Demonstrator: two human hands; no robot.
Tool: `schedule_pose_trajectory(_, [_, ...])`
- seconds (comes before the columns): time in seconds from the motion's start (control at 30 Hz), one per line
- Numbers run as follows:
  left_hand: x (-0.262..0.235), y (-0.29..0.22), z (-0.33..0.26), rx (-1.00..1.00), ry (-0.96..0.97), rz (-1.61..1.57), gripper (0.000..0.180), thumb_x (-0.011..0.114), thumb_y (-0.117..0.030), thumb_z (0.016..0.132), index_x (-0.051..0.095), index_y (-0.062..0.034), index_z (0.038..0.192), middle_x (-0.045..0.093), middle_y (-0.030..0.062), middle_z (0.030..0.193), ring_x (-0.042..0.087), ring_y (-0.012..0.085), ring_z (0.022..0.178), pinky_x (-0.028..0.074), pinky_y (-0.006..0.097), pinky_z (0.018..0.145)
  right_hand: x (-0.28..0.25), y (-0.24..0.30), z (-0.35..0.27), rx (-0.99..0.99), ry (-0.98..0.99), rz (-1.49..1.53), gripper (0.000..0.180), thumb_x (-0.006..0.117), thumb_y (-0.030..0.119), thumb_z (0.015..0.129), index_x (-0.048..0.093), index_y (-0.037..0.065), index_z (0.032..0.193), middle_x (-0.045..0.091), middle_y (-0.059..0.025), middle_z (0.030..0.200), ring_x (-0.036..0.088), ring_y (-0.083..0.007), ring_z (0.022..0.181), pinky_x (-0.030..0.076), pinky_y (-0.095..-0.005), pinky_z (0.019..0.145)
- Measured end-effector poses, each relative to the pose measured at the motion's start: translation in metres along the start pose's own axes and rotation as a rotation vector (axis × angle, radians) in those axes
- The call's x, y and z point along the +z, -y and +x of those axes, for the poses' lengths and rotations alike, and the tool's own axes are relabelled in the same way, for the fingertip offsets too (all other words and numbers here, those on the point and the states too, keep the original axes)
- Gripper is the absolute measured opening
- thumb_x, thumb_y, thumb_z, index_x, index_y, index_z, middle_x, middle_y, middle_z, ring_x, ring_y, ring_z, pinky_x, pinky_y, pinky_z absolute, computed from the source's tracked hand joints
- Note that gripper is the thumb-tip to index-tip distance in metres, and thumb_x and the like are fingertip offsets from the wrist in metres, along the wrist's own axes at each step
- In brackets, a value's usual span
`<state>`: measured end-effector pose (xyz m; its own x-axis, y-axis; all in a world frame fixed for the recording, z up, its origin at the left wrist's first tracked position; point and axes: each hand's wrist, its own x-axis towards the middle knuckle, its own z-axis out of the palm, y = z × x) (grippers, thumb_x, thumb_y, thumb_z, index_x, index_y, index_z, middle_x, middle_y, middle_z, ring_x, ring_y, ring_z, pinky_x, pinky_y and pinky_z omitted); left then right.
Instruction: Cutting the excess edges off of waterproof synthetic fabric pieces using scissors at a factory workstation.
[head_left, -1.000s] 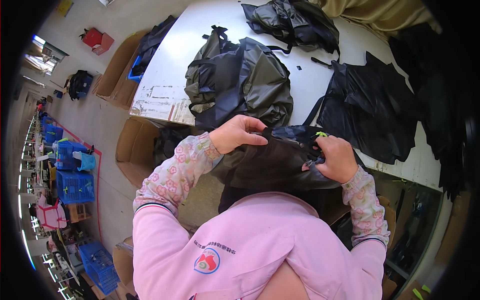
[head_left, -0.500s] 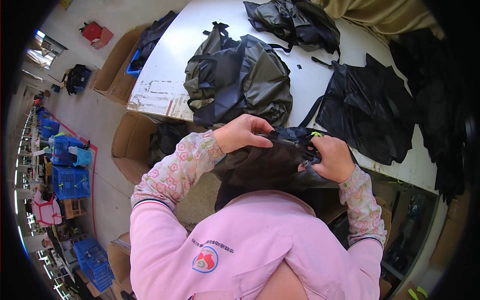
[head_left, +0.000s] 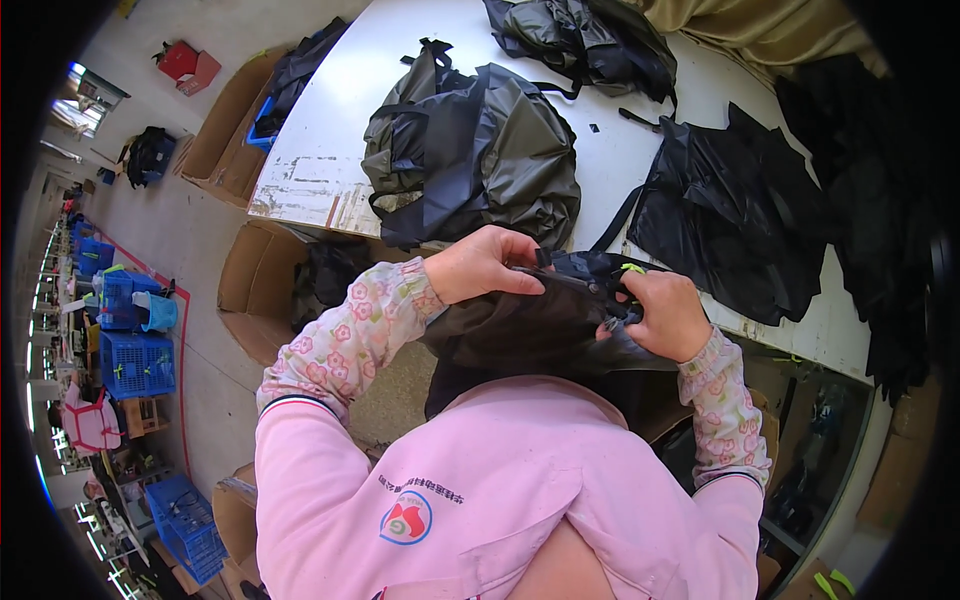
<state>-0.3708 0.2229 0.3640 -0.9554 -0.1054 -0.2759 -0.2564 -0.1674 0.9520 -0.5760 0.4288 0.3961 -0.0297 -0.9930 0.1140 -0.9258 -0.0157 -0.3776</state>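
In front of my body hangs a dark brown and black fabric bag [head_left: 510,333], pulled up at the table's near edge. My left hand [head_left: 487,265] pinches its upper edge between thumb and fingers, beside a short black strap end [head_left: 543,259]. Close to the right along that edge, the fingers of my right hand [head_left: 662,315] are curled round a small black thing [head_left: 625,298] with a yellow-green strip [head_left: 632,268]. Its kind is hard to make out, as the fingers cover most of it. The bag's lower part is hidden by my chest.
On the white table [head_left: 325,120] lie an olive and black backpack [head_left: 475,150], another dark bag [head_left: 590,45] farther back, and a flat black fabric piece [head_left: 735,220]. Black cloth [head_left: 850,200] hangs over the right side. Cardboard boxes [head_left: 262,285] stand left; blue crates [head_left: 137,362] stand farther off.
The view has shifted slightly, so the table and bags sit a little farther left. Both hands keep nearly the same place and grip on the bag's edge.
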Motion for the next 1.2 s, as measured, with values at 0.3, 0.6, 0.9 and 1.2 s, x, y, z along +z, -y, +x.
schedule_pose_trajectory(0.3, [-0.067,-0.062,-0.119,-0.001,-0.352,0.286,0.022,0.07,-0.005,0.081,0.068,0.0008,0.102,0.069,0.0061,0.096,0.063,0.0116,0.089,0.05,0.026,0.08,0.008,-0.013,0.002,0.205,-0.044,0.188,0.045,0.083,0.04,0.068,0.056,0.005,0.075,0.059,-0.0154,0.064,0.06,-0.0356,0.062,0.044,-0.0405,0.056])
schedule_pose_trajectory(0.6, [-0.254,-0.061,-0.497,0.242,-1.872,0.695,0.017,0.065,-0.007,0.089,0.067,0.0002,0.103,0.068,0.0045,0.099,0.062,0.0132,0.089,0.048,0.025,0.083,0.077,-0.024,0.077,0.298,-0.277,0.478,0.047,0.083,0.029,0.072,0.053,0.001,0.095,0.064,-0.0189,0.078,0.062,-0.0396,0.074,0.047,-0.0426,0.066])
schedule_pose_trajectory(0.9, [-0.212,0.069,-0.291,-0.005,-1.374,1.186,0.039,0.076,-0.018,0.077,0.062,-0.0015,0.11,0.062,0.0152,0.108,0.057,0.0327,0.104,0.044,0.04,0.095,0.135,0.019,0.109,0.367,-0.322,-0.006,0.038,0.076,0.016,0.075,0.049,0.008,0.1,0.064,-0.0108,0.084,0.064,-0.0347,0.08,0.046,-0.043,0.073])
schedule_pose_trajectory(1.2, [-0.114,-0.007,0.017,0.482,-0.598,1.472,0.056,0.07,-0.006,0.076,0.056,-0.0218,0.129,0.04,0.0119,0.144,0.031,0.0313,0.139,0.024,0.05,0.114,0.076,0.01,0.086,0.443,-0.534,0.245,0.031,0.062,-0.003,0.071,0.052,0.008,0.098,0.069,-0.011,0.087,0.064,-0.0381,0.081,0.049,-0.0468,0.07])
